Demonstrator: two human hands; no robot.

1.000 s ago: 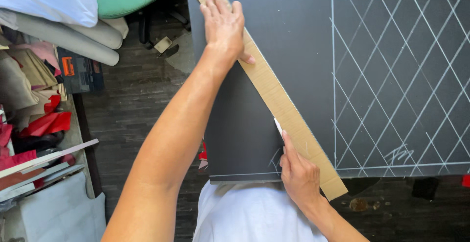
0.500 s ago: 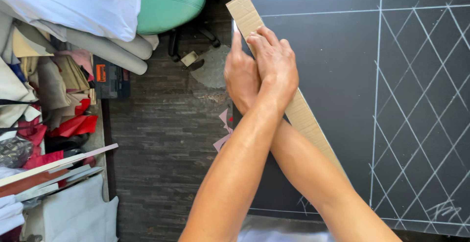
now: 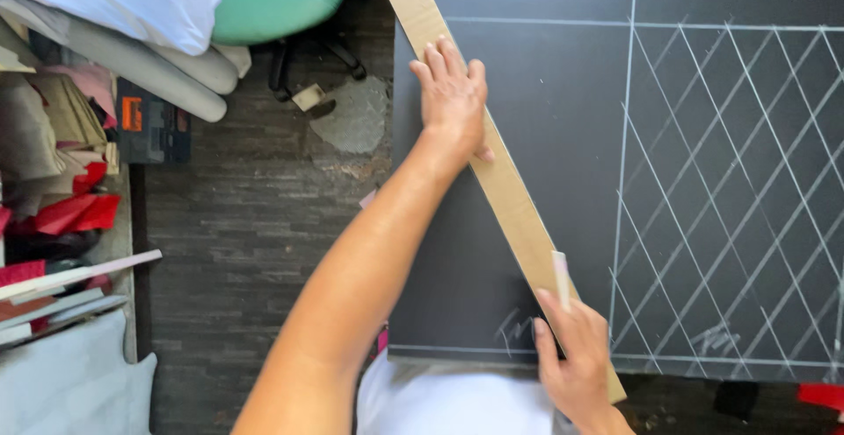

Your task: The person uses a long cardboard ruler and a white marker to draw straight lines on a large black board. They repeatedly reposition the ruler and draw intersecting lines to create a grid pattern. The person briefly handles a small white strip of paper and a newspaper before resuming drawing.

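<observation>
A long brown cardboard strip (image 3: 514,211) lies diagonally on a dark sheet (image 3: 545,92) marked with white chalk lines in a diamond grid. My left hand (image 3: 453,96) presses flat on the strip's upper part, fingers spread. My right hand (image 3: 576,360) is at the strip's lower end near the sheet's front edge, pinching a thin white piece of chalk (image 3: 560,278) whose tip rests against the strip's right edge.
A green chair (image 3: 277,0) stands at the top left on the dark stone floor (image 3: 237,224). Rolled fabrics (image 3: 149,65), red and beige cloth pieces (image 3: 61,171) and flat boards (image 3: 70,281) fill the left side. The chalk grid (image 3: 730,197) covers the sheet's right part.
My right hand has come back down from beside the left hand to the strip's lower end with the chalk. The left hand stays pressed on the upper strip.
</observation>
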